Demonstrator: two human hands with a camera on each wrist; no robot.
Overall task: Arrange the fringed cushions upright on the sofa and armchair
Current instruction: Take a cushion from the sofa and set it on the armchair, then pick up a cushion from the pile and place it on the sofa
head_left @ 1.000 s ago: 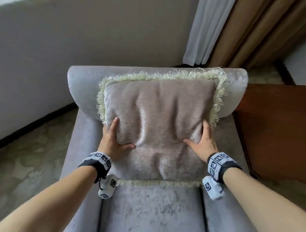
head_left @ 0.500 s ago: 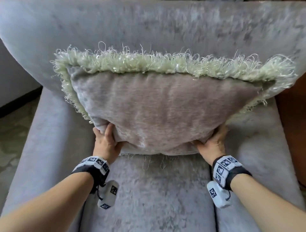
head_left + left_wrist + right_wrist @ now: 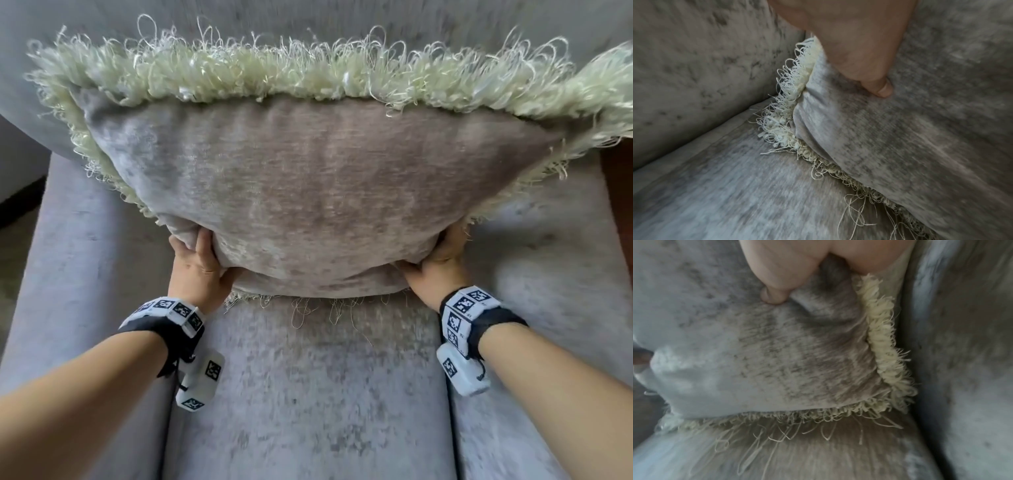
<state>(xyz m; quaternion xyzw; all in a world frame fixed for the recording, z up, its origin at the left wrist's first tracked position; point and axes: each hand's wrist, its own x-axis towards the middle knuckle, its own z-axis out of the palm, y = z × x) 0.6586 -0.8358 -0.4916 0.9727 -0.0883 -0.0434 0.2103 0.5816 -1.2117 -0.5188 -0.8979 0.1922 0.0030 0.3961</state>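
Observation:
A grey-beige velvet cushion (image 3: 308, 192) with a pale cream fringe stands against the back of the grey armchair (image 3: 308, 394), its bottom edge just above the seat. My left hand (image 3: 195, 263) grips its lower left corner, thumb (image 3: 882, 88) pressed into the front fabric (image 3: 900, 146). My right hand (image 3: 438, 260) grips the lower right corner, thumb (image 3: 772, 296) dug into the cushion (image 3: 756, 361). The other fingers of both hands are hidden behind the cushion.
The armchair's padded arms (image 3: 68, 274) close in the seat on both sides. A brown wooden piece of furniture (image 3: 621, 164) shows at the right edge. Dark skirting and patterned floor (image 3: 17, 212) show at the far left.
Both hands went from lying flat on the cushion's front to gripping its lower corners. My head has come much closer, and the cushion's bottom edge has risen off the seat.

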